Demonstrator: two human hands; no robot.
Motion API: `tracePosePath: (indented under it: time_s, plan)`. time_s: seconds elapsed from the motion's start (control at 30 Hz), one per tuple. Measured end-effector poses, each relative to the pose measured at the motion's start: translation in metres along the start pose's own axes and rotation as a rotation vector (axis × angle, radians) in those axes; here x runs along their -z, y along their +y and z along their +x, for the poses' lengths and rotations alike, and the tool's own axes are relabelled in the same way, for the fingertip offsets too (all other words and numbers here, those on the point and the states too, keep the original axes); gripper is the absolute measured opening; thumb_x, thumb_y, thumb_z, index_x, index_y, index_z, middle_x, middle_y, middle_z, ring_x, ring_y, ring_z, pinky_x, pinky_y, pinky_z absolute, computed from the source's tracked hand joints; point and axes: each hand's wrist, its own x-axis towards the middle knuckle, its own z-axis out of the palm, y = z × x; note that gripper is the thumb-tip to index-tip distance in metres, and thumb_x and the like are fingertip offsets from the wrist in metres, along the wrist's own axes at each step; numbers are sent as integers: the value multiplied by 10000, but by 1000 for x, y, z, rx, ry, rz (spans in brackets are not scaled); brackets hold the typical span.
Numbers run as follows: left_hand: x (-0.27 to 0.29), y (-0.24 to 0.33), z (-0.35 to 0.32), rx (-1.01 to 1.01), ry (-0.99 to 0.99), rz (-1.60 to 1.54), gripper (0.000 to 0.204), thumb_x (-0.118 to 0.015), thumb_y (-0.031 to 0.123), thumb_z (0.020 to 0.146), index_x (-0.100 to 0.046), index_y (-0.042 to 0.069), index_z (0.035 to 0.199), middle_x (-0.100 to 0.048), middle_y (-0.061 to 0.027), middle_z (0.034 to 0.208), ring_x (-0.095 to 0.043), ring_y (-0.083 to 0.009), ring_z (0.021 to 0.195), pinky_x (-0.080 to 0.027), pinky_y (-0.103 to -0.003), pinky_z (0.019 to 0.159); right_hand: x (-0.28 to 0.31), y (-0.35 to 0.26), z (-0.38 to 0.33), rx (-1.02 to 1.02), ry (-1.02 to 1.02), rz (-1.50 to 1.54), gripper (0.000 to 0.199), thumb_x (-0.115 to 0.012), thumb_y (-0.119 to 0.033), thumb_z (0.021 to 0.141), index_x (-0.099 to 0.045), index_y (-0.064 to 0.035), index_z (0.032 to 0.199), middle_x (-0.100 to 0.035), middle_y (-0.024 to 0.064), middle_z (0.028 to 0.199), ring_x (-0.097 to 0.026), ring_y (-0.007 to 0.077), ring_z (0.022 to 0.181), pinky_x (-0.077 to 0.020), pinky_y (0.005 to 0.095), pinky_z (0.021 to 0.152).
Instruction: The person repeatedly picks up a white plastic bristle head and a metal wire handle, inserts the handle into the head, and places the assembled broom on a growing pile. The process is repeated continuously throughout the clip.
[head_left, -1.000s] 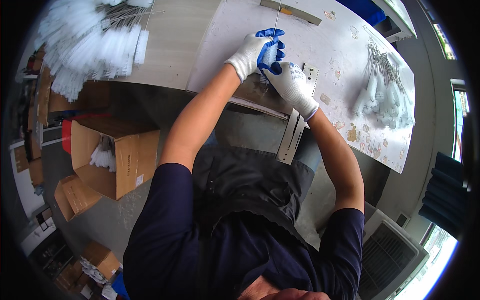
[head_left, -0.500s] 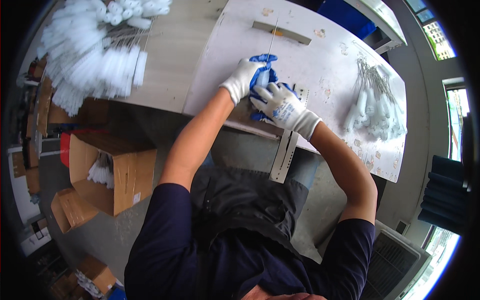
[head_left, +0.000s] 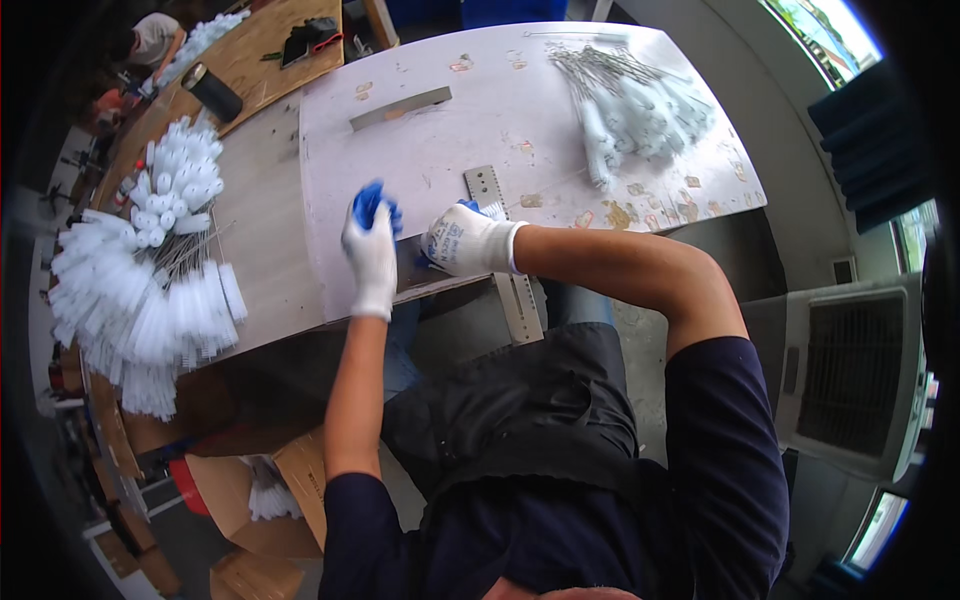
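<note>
My right hand [head_left: 465,243], in a white glove with blue-coated fingers, is closed near the table's front edge. A white bristle brush [head_left: 491,210] shows at its fingers, with a thin wire stem reaching right; the rest of the brush is hidden by the glove. Under this hand runs a perforated metal strip [head_left: 483,184]. To its left, my left hand [head_left: 373,250] is raised over the table, apart from the brush. Its blue fingers are loosely curled and slightly blurred, with nothing visible in them.
White brushes with wire stems lie in a pile [head_left: 645,115] at the far right and a large heap [head_left: 150,290] at the left. A metal bar [head_left: 400,108] lies farther back. A dark cylinder [head_left: 212,93] stands back left. Below is a cardboard box [head_left: 225,500]. Another person [head_left: 155,45] is far left.
My left hand has come off the brush and moved left. The brush's stem, which pointed away from me, now points right in my right hand. The whole view has shifted.
</note>
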Motion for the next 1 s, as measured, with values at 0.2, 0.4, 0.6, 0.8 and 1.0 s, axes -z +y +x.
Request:
tracePosePath:
  time_s: [0.2,0.4,0.6,0.8,1.0]
  plan:
    - [21,-30,-127,360,-197,-79,198,-562,97,1010,-638,6,1169,-699,-84,851,-678,-173,637,-558,-306,536,41,-39,-9,-384,-164,195,252,-564,-204,927,-773,-112,1036,-760,125,982,-749,291,904,-579,436,677]
    - [-35,-38,-142,635,-260,-851,296,-551,319,1032,-665,49,1071,-702,-58,938,-694,-180,772,-553,-301,615,33,-55,0,-590,-27,387,290,-543,-190,916,-765,-41,1028,-746,196,1024,-736,340,940,-572,440,796]
    - [16,-42,-154,841,-232,-968,258,-515,319,1037,-570,134,868,-447,29,681,-394,-85,549,-283,-244,463,13,-54,2,-709,-29,596,490,-465,-394,1009,-741,9,975,-724,249,978,-719,378,929,-560,460,835]
    - [99,-28,-100,670,-540,-356,326,-526,254,1050,-610,-21,896,-395,52,568,-375,-45,423,-278,-214,396,48,-6,-12,-182,-200,304,634,-627,-604,891,-658,5,1066,-709,197,975,-696,374,921,-546,445,830]
    - [111,-2,-74,599,-599,38,252,-567,185,1017,-693,0,901,-535,51,637,-426,-17,511,-329,-203,480,-7,13,8,118,40,-30,323,-618,-362,880,-629,-56,983,-689,117,858,-709,303,805,-549,434,743]
